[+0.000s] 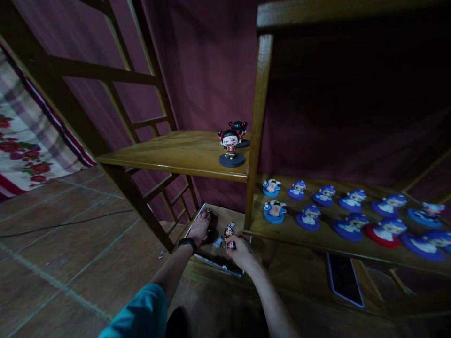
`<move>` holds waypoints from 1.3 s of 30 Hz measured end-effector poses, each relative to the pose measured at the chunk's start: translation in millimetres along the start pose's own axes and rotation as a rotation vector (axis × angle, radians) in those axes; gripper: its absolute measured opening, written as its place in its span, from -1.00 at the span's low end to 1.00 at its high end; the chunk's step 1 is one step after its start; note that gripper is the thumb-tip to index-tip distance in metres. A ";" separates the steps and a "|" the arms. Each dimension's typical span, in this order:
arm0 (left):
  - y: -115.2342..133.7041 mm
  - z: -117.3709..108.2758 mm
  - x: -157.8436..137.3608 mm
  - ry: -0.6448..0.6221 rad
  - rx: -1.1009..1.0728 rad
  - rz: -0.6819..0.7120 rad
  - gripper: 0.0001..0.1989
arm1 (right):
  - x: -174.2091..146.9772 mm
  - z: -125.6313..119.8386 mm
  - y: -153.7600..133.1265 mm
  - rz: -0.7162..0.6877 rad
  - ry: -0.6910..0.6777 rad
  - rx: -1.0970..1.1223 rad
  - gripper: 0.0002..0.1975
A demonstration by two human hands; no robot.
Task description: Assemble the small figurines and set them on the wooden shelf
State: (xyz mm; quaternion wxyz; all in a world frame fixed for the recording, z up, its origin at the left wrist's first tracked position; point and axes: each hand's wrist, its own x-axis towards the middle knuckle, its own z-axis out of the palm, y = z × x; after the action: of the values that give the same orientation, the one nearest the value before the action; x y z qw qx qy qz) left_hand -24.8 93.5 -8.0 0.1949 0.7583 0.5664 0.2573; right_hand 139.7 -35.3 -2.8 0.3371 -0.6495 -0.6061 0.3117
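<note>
Down in a shallow cardboard box [234,217] on the bottom level, both of my hands are among small figurines. My left hand [199,227], with a dark band on its wrist, reaches along the box's left side. Its fingers look stretched out over dark figurines [212,235], and the fingertips are partly hidden in shadow. With closed fingers, my right hand [242,253] grips a small black-haired figurine [231,245] near the box's right side. Just beyond it lie other small figurines [229,230], and a light grey-blue piece [218,242] lies between my hands.
Two black-haired figurines [231,149] on round dark bases stand on the wooden shelf [169,150] above the box. Rows of blue and purple figurines [309,218] fill the right shelf. A phone [345,280] lies below them. A post [260,117] separates the shelves.
</note>
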 end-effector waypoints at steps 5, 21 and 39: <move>-0.5 -11.8 -20.4 0.042 -0.095 -0.139 -0.77 | 3.9 -0.2 1.0 -0.019 0.055 0.067 -0.75; 32.0 -20.2 -82.0 0.067 -1.542 -0.666 -0.82 | 18.6 13.6 -21.9 0.096 0.120 0.786 -0.64; 35.0 -19.2 -87.9 0.120 -1.365 -0.455 -0.73 | 19.3 28.2 -31.8 -0.069 0.106 0.543 -0.72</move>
State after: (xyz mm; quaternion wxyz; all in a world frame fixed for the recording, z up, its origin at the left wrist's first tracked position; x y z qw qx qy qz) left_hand -29.8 -0.7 12.9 0.6427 0.3153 0.4327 0.5480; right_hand 99.8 -13.2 6.9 0.5403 -0.5297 -0.5039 0.4166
